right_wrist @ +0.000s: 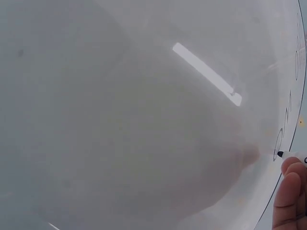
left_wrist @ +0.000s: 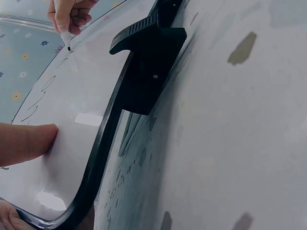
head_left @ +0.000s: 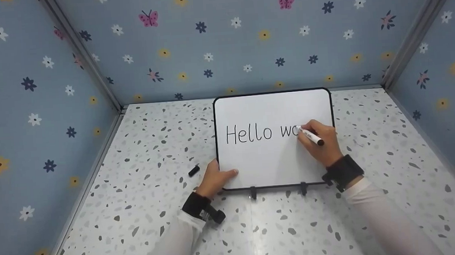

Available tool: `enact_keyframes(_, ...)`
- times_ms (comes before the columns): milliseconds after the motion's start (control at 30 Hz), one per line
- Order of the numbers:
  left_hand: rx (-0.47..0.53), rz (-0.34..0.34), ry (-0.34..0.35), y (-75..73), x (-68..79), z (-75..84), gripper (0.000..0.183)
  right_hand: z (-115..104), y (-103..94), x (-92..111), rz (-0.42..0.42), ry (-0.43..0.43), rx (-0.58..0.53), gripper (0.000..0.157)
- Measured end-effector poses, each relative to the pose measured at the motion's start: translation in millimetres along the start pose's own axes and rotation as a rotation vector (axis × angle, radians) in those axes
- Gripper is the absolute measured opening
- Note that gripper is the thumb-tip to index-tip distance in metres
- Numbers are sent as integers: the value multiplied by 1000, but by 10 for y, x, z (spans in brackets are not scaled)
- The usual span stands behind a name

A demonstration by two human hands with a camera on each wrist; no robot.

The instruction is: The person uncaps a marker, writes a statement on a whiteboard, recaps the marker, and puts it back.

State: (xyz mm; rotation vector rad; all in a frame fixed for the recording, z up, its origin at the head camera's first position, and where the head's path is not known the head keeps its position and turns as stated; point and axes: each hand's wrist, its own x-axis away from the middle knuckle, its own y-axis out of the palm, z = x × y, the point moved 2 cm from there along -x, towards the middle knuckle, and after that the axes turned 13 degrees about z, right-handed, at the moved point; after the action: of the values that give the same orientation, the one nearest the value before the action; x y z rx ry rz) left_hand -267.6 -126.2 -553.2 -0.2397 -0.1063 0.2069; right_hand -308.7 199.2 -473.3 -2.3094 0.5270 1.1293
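Note:
A whiteboard (head_left: 270, 164) with a black frame stands on the speckled table, bearing "Hello wo" in thin black strokes. My right hand (head_left: 325, 144) pinches a white marker (head_left: 311, 136) with a dark end. In the right wrist view the black tip of the marker (right_wrist: 282, 154) meets the board at the round letter "o". At the board's lower left corner, my left hand (head_left: 217, 178) grips the frame. Its thumb (left_wrist: 31, 143) lies across the white face, while the other fingers are mostly hidden at the edge and behind.
A small black marker cap (head_left: 194, 170) lies on the table (head_left: 144, 197) left of the board. Two black feet (head_left: 253, 193) jut out under the board's lower edge. Patterned blue walls (head_left: 245, 34) enclose the table at the back and both sides.

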Motion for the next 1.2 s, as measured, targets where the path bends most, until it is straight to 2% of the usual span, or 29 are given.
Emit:
enact_keyframes(200, -2, -5, -1, -4, -15, -22, 56, 1, 14, -11, -10, -19, 9, 5)
enact_keyframes(633, -7, 4, 6, -9, -13, 13, 56, 93, -84, -40, 42, -16, 3, 5)
enact_keyframes(1067, -3, -4, -8, 4, -5, -9, 55, 119, -117, -22, 38, -1, 15, 7)
enact_keyframes(1200, -27, -2, 10, 3, -11, -1, 56, 109, -121, -28, 29, -1, 34, 5)
